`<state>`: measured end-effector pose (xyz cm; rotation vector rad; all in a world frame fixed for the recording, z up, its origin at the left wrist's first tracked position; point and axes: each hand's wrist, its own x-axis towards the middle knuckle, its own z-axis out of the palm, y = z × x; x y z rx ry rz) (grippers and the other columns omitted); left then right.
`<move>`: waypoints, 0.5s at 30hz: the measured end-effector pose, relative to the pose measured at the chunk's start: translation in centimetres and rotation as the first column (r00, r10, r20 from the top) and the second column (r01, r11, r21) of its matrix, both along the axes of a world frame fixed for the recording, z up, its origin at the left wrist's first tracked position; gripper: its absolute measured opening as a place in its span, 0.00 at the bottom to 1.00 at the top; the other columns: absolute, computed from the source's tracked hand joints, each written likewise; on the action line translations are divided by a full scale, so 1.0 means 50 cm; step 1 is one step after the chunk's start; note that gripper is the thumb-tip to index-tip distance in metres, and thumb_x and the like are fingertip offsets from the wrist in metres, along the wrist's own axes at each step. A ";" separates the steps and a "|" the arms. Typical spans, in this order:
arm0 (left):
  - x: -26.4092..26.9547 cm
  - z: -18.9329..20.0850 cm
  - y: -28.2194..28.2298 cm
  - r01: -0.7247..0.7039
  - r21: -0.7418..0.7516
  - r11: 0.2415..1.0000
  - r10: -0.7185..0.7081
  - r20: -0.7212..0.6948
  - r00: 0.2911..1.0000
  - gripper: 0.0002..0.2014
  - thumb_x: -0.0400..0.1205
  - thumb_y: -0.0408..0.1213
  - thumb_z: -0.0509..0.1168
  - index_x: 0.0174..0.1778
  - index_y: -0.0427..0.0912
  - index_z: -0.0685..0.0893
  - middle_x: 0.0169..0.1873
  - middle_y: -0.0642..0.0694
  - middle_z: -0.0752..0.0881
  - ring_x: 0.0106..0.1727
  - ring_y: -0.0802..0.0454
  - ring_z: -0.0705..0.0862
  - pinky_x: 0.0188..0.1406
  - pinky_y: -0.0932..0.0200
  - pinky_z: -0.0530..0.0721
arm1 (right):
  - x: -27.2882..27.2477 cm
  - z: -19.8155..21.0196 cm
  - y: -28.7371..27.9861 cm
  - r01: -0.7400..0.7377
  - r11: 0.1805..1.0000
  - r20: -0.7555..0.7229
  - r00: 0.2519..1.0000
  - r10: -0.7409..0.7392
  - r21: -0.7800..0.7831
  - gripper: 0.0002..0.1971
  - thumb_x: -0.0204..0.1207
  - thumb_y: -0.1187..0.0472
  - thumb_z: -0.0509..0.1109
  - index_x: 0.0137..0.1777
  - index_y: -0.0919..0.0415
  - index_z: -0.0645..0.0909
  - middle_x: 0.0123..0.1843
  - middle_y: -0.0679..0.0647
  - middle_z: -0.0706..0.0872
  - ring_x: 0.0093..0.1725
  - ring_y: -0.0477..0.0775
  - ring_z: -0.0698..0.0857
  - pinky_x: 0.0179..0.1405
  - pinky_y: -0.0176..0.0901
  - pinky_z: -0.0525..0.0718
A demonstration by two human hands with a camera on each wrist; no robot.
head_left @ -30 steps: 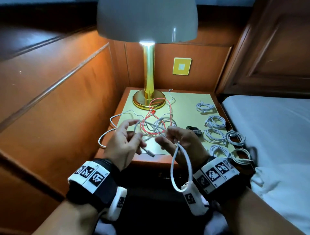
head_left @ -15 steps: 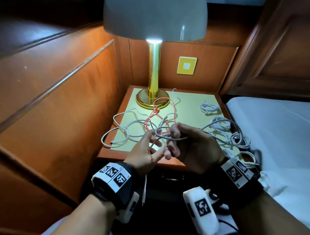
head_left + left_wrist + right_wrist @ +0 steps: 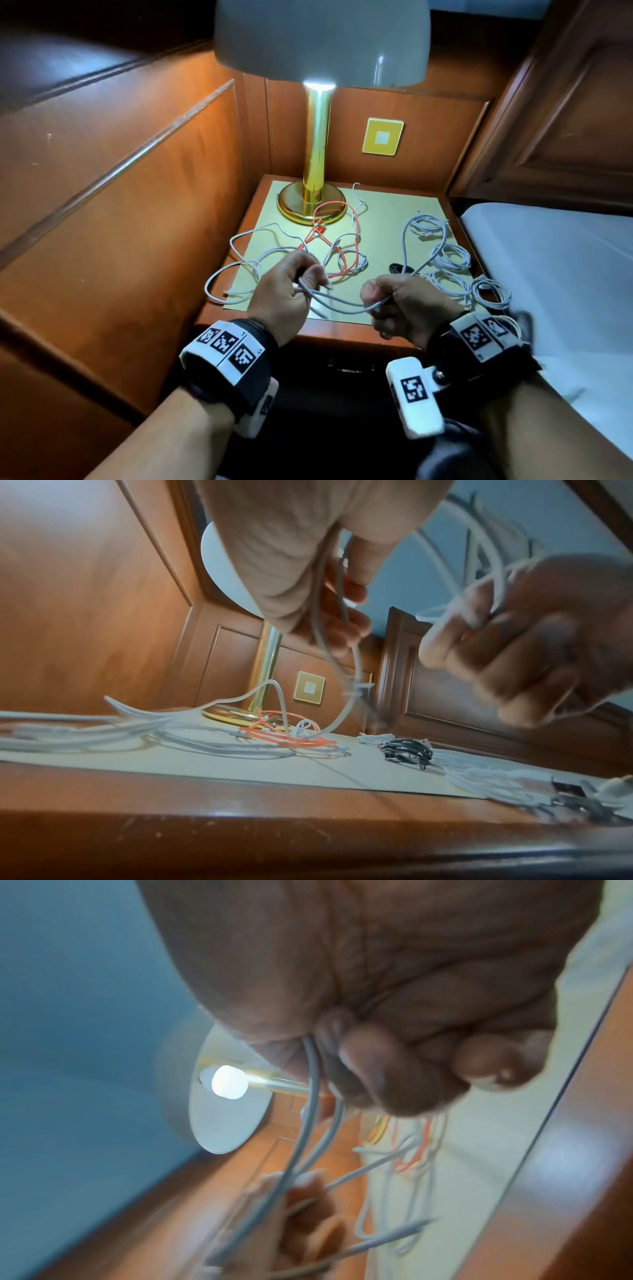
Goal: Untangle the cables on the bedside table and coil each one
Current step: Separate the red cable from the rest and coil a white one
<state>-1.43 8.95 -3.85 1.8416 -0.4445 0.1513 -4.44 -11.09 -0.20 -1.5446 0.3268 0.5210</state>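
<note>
Coiling white cable point(image 3: 337, 301) above near tabletop point(image 3: 387, 219) edge: left hand point(image 3: 284, 294) fingers curled round gathered loops, right hand point(image 3: 400, 305) pinched feeding strand. Best kept loops even, tension light, tail clear of tangle point(image 3: 329, 250) centre-left and finished coils point(image 3: 452, 260) right.

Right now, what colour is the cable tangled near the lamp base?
Red-orange cable, clearest in the head view.

Both hands, left point(image 3: 286, 291) and right point(image 3: 400, 305), grip one white cable point(image 3: 337, 301) above the table point(image 3: 329, 329).
</note>
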 end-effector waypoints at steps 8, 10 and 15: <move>-0.033 0.008 -0.018 0.054 -0.314 0.948 -0.070 -0.041 0.997 0.02 0.82 0.39 0.65 0.47 0.49 0.82 0.34 0.50 0.85 0.37 0.52 0.84 0.40 0.53 0.85 | 0.059 -0.076 0.043 0.062 0.986 -0.092 0.995 -0.048 0.154 0.17 0.85 0.65 0.59 0.72 0.52 0.71 0.63 0.69 0.82 0.57 0.71 0.88 0.42 0.57 0.88; -0.043 0.012 -0.016 0.092 -0.349 0.933 -0.114 -0.041 0.993 0.02 0.82 0.35 0.65 0.48 0.43 0.82 0.33 0.52 0.86 0.36 0.55 0.83 0.39 0.58 0.84 | 0.068 -0.088 0.056 0.015 0.936 -0.042 0.999 0.000 0.351 0.20 0.85 0.62 0.63 0.77 0.56 0.71 0.68 0.71 0.80 0.59 0.70 0.86 0.48 0.59 0.88; -0.054 0.002 0.006 0.173 -0.279 0.944 -0.189 -0.032 0.981 0.05 0.83 0.29 0.64 0.47 0.42 0.84 0.35 0.51 0.84 0.38 0.55 0.81 0.41 0.57 0.81 | 0.103 -0.089 0.077 0.079 0.983 0.420 0.907 -0.003 -0.165 0.18 0.86 0.70 0.59 0.73 0.62 0.75 0.62 0.60 0.85 0.46 0.47 0.88 0.46 0.41 0.85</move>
